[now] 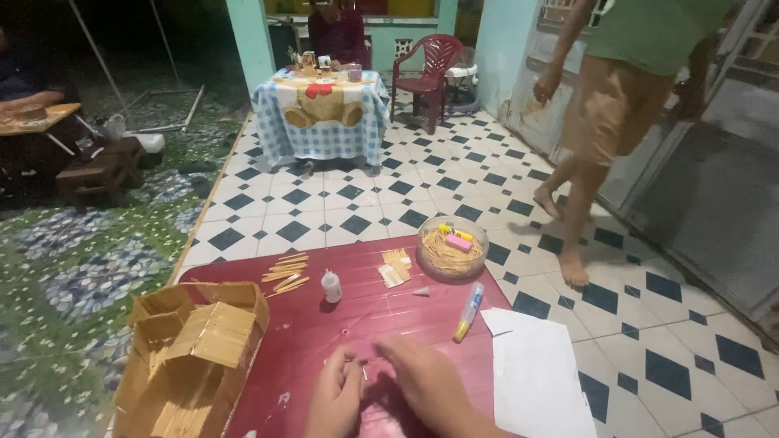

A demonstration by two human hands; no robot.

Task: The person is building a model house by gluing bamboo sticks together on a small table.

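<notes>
While a barefoot person (pixel 617 105) walks the tiled porch at two o'clock, two hands meet low over a dark red table (pixel 381 312).

The table stands on a black-and-white tiled floor (pixel 341 203), with a cloth-covered table (pixel 320 118) and a red plastic chair (pixel 426 77) at twelve o'clock. On the red top lie a wooden stick house (pixel 195 357) at nine o'clock, loose sticks (pixel 286 272), a small glue bottle (pixel 330 286), a clear bowl of sticks (pixel 453 247) at one o'clock, a blue-and-yellow tube (pixel 468 312) and white paper (pixel 540 373) at three o'clock. The left hand (pixel 334 399) and right hand (pixel 426 381) curl together, fingertips pinching a tiny pale piece (pixel 364 373) between them at six o'clock; what it is cannot be told.
</notes>
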